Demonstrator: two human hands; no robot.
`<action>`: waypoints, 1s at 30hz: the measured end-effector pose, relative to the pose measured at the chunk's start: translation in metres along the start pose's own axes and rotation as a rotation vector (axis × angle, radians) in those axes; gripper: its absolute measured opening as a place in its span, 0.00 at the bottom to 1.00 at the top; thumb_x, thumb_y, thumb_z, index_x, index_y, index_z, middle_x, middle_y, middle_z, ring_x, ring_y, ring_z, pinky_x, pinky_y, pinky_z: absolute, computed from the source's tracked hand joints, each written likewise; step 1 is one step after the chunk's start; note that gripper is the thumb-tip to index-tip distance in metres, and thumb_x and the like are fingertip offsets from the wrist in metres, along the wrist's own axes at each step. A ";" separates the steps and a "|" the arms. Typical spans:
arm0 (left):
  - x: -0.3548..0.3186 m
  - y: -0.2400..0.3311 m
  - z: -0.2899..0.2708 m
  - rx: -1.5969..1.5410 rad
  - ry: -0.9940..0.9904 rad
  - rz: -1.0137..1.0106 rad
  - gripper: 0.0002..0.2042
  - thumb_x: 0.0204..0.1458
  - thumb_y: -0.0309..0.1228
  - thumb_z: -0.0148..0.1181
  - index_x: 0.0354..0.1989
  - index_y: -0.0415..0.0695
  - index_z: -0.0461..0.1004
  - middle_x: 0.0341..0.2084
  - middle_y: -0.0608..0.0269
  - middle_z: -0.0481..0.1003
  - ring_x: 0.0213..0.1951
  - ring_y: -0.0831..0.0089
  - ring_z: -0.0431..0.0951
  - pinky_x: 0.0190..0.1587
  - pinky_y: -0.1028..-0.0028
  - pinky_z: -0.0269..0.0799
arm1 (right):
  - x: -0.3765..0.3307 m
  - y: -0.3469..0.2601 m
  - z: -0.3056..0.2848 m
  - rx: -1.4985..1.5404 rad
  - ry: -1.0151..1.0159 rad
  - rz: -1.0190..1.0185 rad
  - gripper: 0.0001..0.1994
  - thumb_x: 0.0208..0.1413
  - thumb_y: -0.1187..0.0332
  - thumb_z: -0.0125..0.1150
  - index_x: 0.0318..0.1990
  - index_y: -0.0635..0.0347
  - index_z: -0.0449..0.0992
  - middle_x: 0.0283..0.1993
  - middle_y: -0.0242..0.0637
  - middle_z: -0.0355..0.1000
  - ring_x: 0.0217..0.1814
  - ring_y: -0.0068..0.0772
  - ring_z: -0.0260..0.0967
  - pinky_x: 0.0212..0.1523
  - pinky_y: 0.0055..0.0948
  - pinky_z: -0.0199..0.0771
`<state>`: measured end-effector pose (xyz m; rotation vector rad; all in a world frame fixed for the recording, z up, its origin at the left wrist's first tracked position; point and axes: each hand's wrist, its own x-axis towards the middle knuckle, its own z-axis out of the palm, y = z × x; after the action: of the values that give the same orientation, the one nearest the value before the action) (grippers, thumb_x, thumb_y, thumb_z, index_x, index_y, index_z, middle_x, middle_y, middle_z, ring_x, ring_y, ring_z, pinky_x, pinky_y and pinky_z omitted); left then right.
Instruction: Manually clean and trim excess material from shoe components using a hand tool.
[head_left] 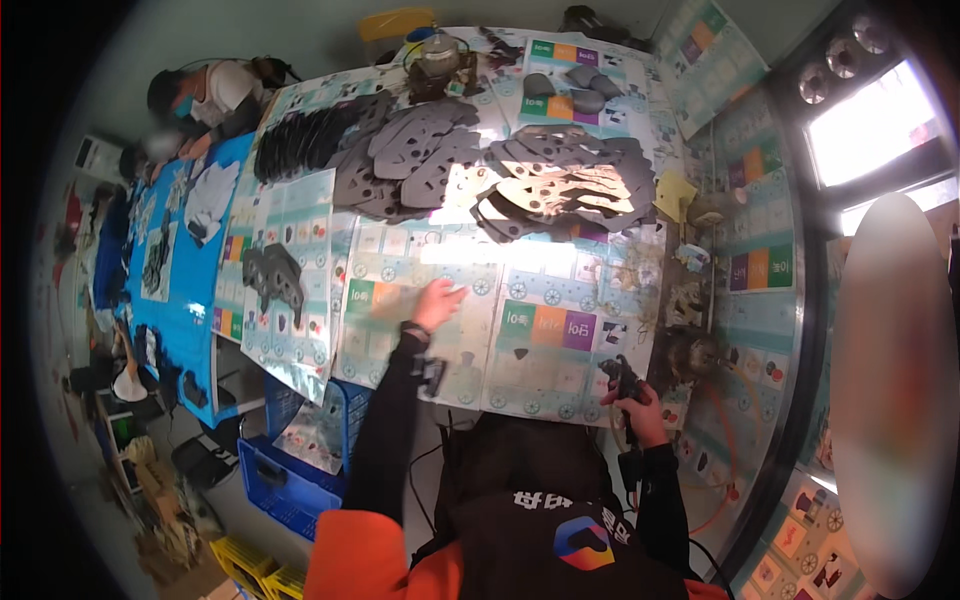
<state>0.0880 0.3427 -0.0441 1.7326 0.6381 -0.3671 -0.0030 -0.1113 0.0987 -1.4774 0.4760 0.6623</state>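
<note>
My left hand (438, 304) hovers over the middle of the table (400, 345), its fingers apart and nothing in them. At the table's front right edge, my right hand (640, 410) is closed around a black gun-shaped tool (624, 378) whose nozzle tilts up and to the left; its exact kind is unclear. A small dark scrap (521, 353) lies on the table between my hands. Beyond them are stacks of dark grey, shoe-upper-like pieces with holes (420, 155), and another stack (570, 185) sits in bright sunlight. Two similar pieces (275, 280) rest on the left.
An orange hose (735, 470) loops down at the right. A blue crate (285, 490) stands below the table's left front, with yellow crates (250, 570) nearer. Grey rounded pieces (588, 100) and a metal pot-like device (440, 58) are at the back. Another person (215, 95) sits at the far left.
</note>
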 end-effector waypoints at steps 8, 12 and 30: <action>0.157 0.123 0.157 -0.236 0.008 -0.215 0.34 0.52 0.55 0.65 0.53 0.33 0.71 0.46 0.47 0.74 0.36 0.62 0.80 0.32 0.65 0.81 | -0.025 0.018 -0.024 0.034 0.099 0.075 0.20 0.48 0.82 0.55 0.51 0.64 0.73 0.37 0.35 0.78 0.36 0.24 0.75 0.29 0.20 0.71; 0.164 0.140 0.172 -0.749 -0.063 -0.441 0.34 0.54 0.53 0.65 0.61 0.44 0.64 0.53 0.46 0.69 0.44 0.51 0.76 0.45 0.54 0.79 | -0.030 0.034 -0.029 0.015 0.135 0.046 0.18 0.50 0.78 0.54 0.52 0.62 0.72 0.39 0.38 0.80 0.36 0.24 0.76 0.22 0.20 0.71; 0.061 0.129 0.125 0.727 -0.772 0.507 0.19 0.50 0.34 0.67 0.51 0.45 0.77 0.39 0.58 0.81 0.42 0.63 0.81 0.46 0.66 0.74 | 0.010 0.028 -0.052 0.116 0.082 0.021 0.20 0.50 0.81 0.57 0.53 0.61 0.72 0.38 0.33 0.78 0.26 0.17 0.68 0.22 0.18 0.63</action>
<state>0.2244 0.2156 -0.0088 2.1248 -0.5597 -0.9110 -0.0091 -0.1621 0.0679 -1.3956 0.5846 0.5831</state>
